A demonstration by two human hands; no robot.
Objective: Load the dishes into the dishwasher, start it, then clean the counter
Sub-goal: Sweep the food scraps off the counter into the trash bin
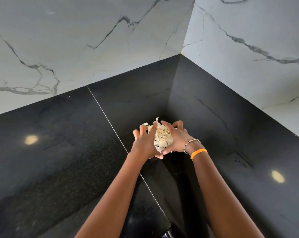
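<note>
Now a pale, flaky heap of scraps (162, 137) is cupped between the left hand (144, 145) and right hand (177, 139), fingers curled round it; it should be lifted together off the glossy black stone counter (59, 152) so nothing spills.

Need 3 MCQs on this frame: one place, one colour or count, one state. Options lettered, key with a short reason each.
1. Where is the pile of pale scraps?
A. near the corner of the black counter
B. in a sink
C. on the floor

2. What colour is the plain band on the right wrist?
A. green
B. orange
C. white

3. How do the left hand and right hand stand?
A. both idle
B. one holds a cloth
C. both cupped round the pile

Key: 1 A, the pile lies by the marble wall corner; 2 B, the band is orange; 3 C, curled fingers enclose the pile from both sides.
</note>
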